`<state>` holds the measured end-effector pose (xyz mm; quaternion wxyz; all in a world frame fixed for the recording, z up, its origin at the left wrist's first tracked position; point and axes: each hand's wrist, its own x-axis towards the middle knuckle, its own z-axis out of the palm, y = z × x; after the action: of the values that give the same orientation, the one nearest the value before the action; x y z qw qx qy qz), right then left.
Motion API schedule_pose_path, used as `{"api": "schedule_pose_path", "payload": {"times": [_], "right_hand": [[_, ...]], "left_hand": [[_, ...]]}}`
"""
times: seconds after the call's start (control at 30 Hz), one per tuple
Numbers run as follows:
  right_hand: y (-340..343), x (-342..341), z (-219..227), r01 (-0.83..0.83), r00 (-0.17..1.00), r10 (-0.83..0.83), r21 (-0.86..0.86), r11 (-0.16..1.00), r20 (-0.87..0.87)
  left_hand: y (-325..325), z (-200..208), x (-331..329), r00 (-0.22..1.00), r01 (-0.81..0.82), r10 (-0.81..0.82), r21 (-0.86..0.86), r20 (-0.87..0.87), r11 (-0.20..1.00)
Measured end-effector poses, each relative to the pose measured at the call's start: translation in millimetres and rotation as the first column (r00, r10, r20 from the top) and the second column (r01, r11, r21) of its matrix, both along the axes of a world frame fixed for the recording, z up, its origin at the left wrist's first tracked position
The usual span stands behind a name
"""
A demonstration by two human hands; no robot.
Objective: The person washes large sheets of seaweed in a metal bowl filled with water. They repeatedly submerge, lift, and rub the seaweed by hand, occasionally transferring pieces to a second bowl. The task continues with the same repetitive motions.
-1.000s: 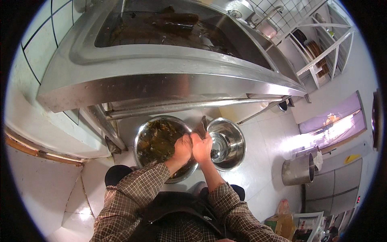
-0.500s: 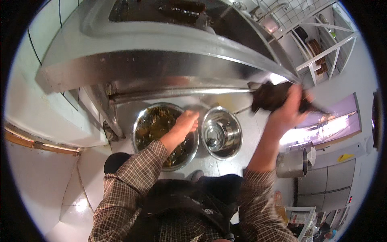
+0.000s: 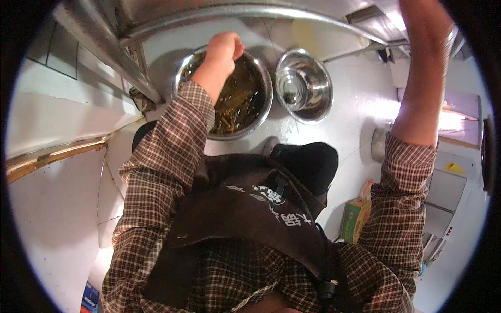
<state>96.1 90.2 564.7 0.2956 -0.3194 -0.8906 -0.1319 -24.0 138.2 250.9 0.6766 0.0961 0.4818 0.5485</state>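
My left hand (image 3: 224, 51) hovers above a round steel basin (image 3: 266, 107), its fingers curled in and nothing showing out of them. Murky brown liquid with dark, leafy-looking pieces (image 3: 235, 107) fills the basin. My right arm stretches up at the far right. Only the base of my right hand (image 3: 429, 20) shows at the top edge, so its fingers and anything in them are hidden. To the right of the full basin, a smaller steel bowl (image 3: 303, 86) stands on the floor with a little clear liquid at the bottom.
A metal rail (image 3: 250, 11) crosses above the basins, joined to a metal leg (image 3: 102, 41) at the left. A green and yellow carton (image 3: 356, 219) stands on the floor beside my right arm. At the right is a metal pot (image 3: 378, 145), partly hidden.
My right hand has gone up toward the top edge; the dark, wet bunch it held is out of sight. The view has tipped downward. My left hand stays over the full basin.
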Motion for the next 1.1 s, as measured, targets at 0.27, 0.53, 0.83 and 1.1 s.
{"api": "schedule_pose_path", "payload": {"times": [0.27, 0.53, 0.83, 1.1], "right_hand": [[26.7, 107.5, -224.0, 0.015, 0.999, -0.03, -0.493, 0.87, -0.021], [23.8, 178.1, -493.1, 0.228, 0.91, 0.119, -0.722, 0.654, 0.396], [-8.1, 139.7, -572.5, 0.365, 0.865, 0.136, -0.791, 0.492, 0.483], [13.7, 145.4, -618.3, 0.196, 0.97, -0.19, -0.953, 0.229, 0.154]], "left_hand": [[-7.0, -71.7, 15.5, 0.952, 0.162, -0.19, -0.134, -0.239, 0.978], [-91.7, -189.3, 50.6, -0.244, 0.452, -0.517, -0.568, -0.821, 0.688], [-117.8, -240.5, 53.8, -0.304, 0.536, -0.604, -0.656, -0.737, 0.531], [-90.7, -251.2, 51.8, -0.057, 0.499, -0.649, -0.585, -0.758, 0.639]]}}
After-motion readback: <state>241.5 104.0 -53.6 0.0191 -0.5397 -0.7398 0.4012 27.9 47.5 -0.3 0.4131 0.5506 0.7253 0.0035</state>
